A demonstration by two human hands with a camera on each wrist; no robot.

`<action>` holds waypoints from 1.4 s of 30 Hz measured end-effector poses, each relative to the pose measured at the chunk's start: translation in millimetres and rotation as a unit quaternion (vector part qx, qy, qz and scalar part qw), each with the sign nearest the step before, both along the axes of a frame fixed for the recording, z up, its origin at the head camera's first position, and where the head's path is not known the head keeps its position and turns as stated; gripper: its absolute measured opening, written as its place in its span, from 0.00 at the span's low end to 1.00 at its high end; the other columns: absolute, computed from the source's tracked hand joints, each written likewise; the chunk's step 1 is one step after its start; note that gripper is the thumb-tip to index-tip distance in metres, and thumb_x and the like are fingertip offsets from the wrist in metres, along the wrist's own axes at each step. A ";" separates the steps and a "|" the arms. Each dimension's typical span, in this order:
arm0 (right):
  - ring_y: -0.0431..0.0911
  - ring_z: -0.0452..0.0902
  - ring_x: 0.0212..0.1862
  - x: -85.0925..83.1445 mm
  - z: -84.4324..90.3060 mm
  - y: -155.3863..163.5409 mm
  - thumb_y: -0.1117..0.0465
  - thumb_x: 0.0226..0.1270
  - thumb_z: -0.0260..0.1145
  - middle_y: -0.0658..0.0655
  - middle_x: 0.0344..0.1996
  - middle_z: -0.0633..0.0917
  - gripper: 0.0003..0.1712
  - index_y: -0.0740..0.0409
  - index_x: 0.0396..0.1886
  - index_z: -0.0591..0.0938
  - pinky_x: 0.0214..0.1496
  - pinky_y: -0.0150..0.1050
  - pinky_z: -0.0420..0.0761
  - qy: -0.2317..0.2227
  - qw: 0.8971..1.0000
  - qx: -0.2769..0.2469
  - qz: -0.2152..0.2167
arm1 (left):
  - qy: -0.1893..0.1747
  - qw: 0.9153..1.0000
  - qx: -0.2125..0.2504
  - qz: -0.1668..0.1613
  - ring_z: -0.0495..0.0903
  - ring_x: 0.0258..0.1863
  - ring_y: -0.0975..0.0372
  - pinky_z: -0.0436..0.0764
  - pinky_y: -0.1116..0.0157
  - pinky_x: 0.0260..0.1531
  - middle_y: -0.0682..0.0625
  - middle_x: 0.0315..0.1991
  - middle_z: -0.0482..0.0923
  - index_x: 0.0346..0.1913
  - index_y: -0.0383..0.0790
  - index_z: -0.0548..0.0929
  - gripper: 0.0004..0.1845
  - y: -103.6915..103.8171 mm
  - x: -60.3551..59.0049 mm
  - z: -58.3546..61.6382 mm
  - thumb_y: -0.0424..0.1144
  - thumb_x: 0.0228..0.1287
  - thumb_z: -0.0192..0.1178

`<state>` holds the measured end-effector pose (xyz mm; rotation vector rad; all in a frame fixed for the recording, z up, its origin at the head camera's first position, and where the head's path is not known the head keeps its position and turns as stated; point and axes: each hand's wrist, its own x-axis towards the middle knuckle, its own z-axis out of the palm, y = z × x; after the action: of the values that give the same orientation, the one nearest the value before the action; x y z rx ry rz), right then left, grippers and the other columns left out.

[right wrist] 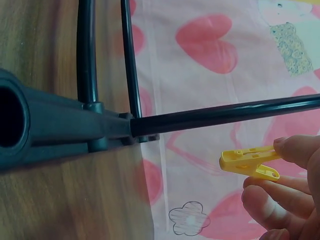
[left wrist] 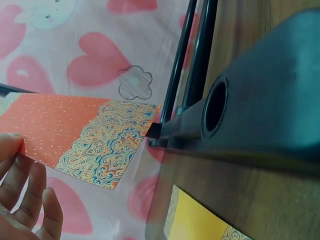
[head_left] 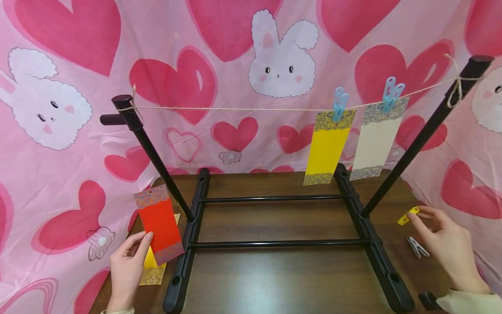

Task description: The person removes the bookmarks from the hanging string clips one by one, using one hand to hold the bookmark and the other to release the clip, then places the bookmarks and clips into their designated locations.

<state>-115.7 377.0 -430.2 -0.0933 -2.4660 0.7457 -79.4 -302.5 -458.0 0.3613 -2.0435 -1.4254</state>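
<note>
Left hand (head_left: 127,266) narrowly pinches a red card (head_left: 161,224) near the rack (head_left: 282,244); right hand (head_left: 445,244) pinches a yellow clip (head_left: 405,217), grip slightly wider.

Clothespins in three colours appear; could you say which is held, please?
The yellow plastic clothespin, in the right hand; two blue ones grip the beige twine; a grey one lies on the brown table.
</note>
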 end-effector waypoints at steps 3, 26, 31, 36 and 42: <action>0.08 0.63 0.26 1.3 -0.2 3.0 0.58 0.68 0.73 0.06 0.35 0.70 0.20 0.68 0.52 0.84 0.24 0.20 0.64 -0.008 1.000 0.000 -0.004 | 0.008 1.000 0.004 -0.001 0.83 0.28 0.75 0.79 0.82 0.36 0.66 0.29 0.86 0.45 0.23 0.87 0.08 -0.9 1.5 1.0 0.23 0.64 0.69; 0.09 0.58 0.26 9.4 -4.7 21.6 0.51 0.73 0.70 0.78 0.47 0.85 0.27 0.72 0.56 0.80 0.19 0.27 0.68 -0.082 0.995 0.014 -0.045 | 0.035 0.999 -0.025 0.027 0.84 0.31 0.79 0.78 0.83 0.37 0.71 0.30 0.86 0.45 0.20 0.86 0.08 -22.9 2.2 -2.2 0.19 0.63 0.68; 0.10 0.58 0.24 10.5 -5.2 23.4 0.51 0.73 0.69 0.78 0.46 0.85 0.26 0.71 0.55 0.81 0.20 0.28 0.67 -0.085 0.995 0.019 -0.050 | 0.022 0.998 -0.041 0.035 0.82 0.28 0.80 0.77 0.84 0.35 0.73 0.28 0.84 0.45 0.20 0.87 0.08 -26.8 0.5 0.6 0.21 0.63 0.68; 0.11 0.58 0.24 10.7 -6.0 26.5 0.50 0.73 0.69 0.77 0.45 0.86 0.27 0.71 0.54 0.81 0.22 0.29 0.66 -0.092 0.994 0.024 -0.052 | -0.002 0.997 -0.063 0.044 0.79 0.25 0.80 0.74 0.84 0.31 0.76 0.27 0.82 0.46 0.22 0.88 0.10 -33.0 -1.2 0.0 0.25 0.64 0.70; 0.12 0.60 0.24 10.8 -10.1 30.6 0.50 0.73 0.70 0.76 0.44 0.87 0.26 0.70 0.53 0.82 0.24 0.30 0.65 -0.092 0.994 0.030 -0.048 | -0.016 0.995 -0.090 0.039 0.77 0.23 0.80 0.73 0.84 0.28 0.80 0.26 0.80 0.45 0.22 0.87 0.10 -40.1 -2.4 -2.9 0.27 0.64 0.70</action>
<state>-104.9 407.5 -440.3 -0.2677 -2.6343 0.6454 -81.8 -342.6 -460.9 0.3856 -2.1398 -1.1855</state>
